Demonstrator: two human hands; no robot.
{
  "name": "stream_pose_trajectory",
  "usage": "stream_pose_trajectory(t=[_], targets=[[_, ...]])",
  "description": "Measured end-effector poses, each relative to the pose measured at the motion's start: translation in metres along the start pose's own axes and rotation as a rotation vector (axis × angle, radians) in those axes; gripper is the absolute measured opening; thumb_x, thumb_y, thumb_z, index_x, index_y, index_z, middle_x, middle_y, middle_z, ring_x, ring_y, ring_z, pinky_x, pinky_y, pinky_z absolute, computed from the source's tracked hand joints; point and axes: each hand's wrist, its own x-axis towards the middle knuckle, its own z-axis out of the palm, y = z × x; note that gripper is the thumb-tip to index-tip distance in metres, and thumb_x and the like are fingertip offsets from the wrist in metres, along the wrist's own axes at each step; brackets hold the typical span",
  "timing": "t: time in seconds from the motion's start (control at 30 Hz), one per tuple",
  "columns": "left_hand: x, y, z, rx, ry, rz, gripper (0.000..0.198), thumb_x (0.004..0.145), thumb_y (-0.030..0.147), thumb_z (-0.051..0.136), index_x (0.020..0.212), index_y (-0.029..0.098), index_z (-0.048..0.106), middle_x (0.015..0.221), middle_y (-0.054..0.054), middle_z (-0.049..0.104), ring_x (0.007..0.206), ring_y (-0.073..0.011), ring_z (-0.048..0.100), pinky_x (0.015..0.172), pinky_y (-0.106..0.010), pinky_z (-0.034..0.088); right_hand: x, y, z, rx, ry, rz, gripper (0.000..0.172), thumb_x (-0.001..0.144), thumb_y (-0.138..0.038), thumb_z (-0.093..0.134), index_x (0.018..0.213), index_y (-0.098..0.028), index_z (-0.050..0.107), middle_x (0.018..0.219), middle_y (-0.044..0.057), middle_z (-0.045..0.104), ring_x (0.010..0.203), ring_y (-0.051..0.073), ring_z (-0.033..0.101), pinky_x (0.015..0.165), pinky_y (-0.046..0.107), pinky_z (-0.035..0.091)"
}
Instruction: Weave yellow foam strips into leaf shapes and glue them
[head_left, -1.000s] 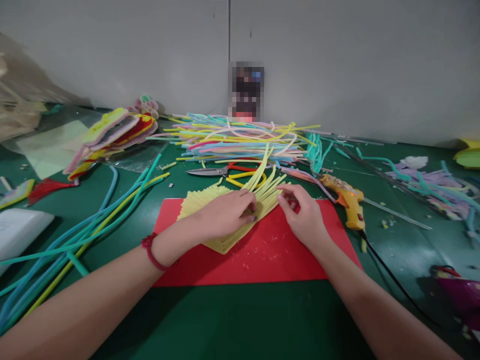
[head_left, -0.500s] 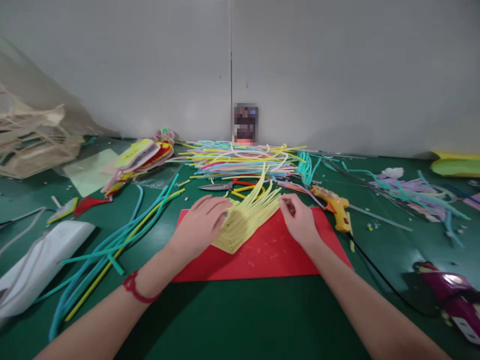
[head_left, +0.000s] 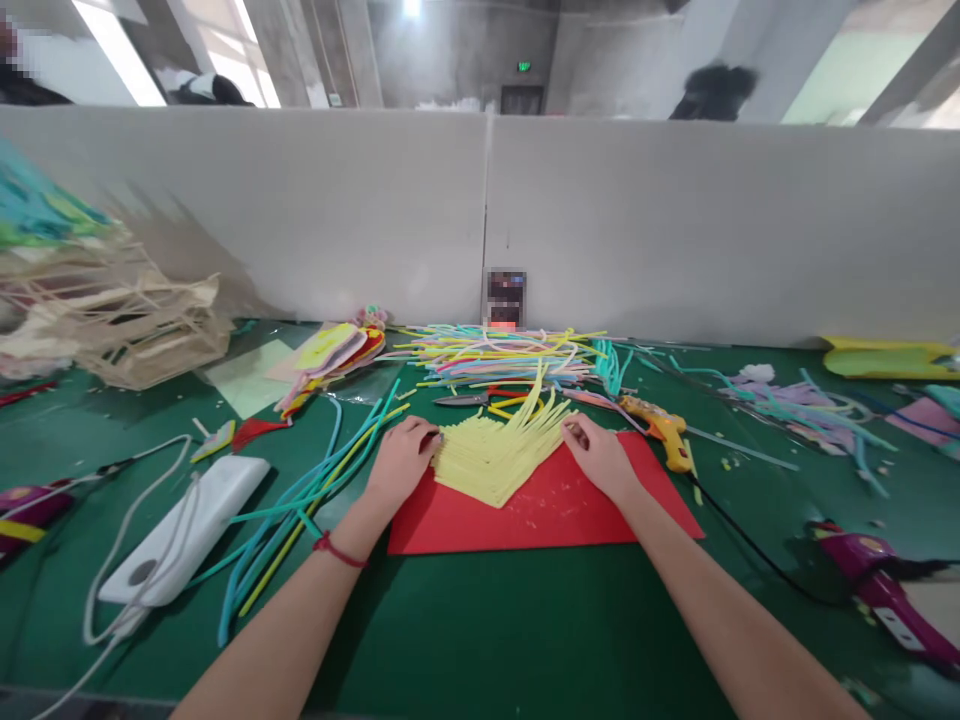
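Note:
A yellow woven piece (head_left: 491,460), made of thin stems that look like pipe cleaners, lies on a red sheet (head_left: 540,525). Its lower edge comes to a point, and loose stem ends fan out at the upper right. My left hand (head_left: 403,462) is closed at the left corner of the piece, fingertips pinching its edge. On the other side, my right hand (head_left: 601,462) pinches stem ends at the upper right corner. The fingertips of both hands are partly hidden. Just behind the piece lie scissors (head_left: 465,400) with red and yellow handles.
Colourful stems (head_left: 495,355) are piled at the back against a grey partition (head_left: 360,220). A yellow glue gun (head_left: 667,432) lies right of the sheet, a purple tool (head_left: 874,575) farther right. Blue-green stems (head_left: 322,480) and a white power bank (head_left: 187,530) are on the left.
My head view has tilted up, showing the room beyond the partition. My left hand has moved off the top of the yellow woven piece to its left edge. My right hand stays at its corner.

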Motion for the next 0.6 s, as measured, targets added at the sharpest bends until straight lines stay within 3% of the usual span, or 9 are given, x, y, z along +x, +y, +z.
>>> stream_pose_trajectory(t=[0.17, 0.27, 0.43, 0.6], targets=[[-0.005, 0.007, 0.002, -0.133, 0.019, -0.038, 0.012, 0.082, 0.025, 0.053, 0.087, 0.018, 0.061, 0.098, -0.009, 0.065, 0.101, -0.0255, 0.058, 0.101, -0.048, 0.037, 0.000, 0.002, -0.002, 0.058, 0.009, 0.030, 0.024, 0.083, -0.043, 0.046, 0.084, -0.022, 0.057, 0.067, 0.003, 0.063, 0.060, 0.019, 0.059, 0.060, 0.032, 0.048], [-0.003, 0.004, 0.003, -0.278, 0.027, -0.078, 0.013, 0.081, 0.026, 0.053, 0.091, 0.019, 0.058, 0.101, -0.009, 0.066, 0.098, -0.0233, 0.061, 0.094, -0.043, 0.044, 0.000, 0.004, -0.004, 0.098, 0.018, 0.049, 0.028, 0.082, -0.048, 0.047, 0.083, -0.021, 0.057, 0.067, 0.004, 0.064, 0.060, 0.019, 0.060, 0.061, 0.033, 0.049], [0.002, 0.000, 0.010, -0.550, -0.006, -0.110, 0.032, 0.074, 0.044, 0.061, 0.092, 0.018, 0.056, 0.085, -0.005, 0.069, 0.082, -0.0211, 0.066, 0.076, -0.034, 0.052, -0.001, 0.009, -0.002, 0.150, 0.049, 0.088, 0.037, 0.079, -0.057, 0.048, 0.083, -0.021, 0.056, 0.065, 0.004, 0.063, 0.060, 0.019, 0.060, 0.059, 0.032, 0.048], [0.003, 0.002, 0.012, -0.746, 0.014, -0.139, 0.047, 0.064, 0.056, 0.069, 0.088, 0.017, 0.058, 0.085, -0.006, 0.070, 0.083, -0.0224, 0.066, 0.076, -0.034, 0.052, 0.000, 0.013, -0.001, 0.214, 0.063, 0.111, 0.046, 0.077, -0.065, 0.048, 0.082, -0.020, 0.057, 0.059, 0.002, 0.060, 0.055, 0.018, 0.057, 0.057, 0.031, 0.046]])
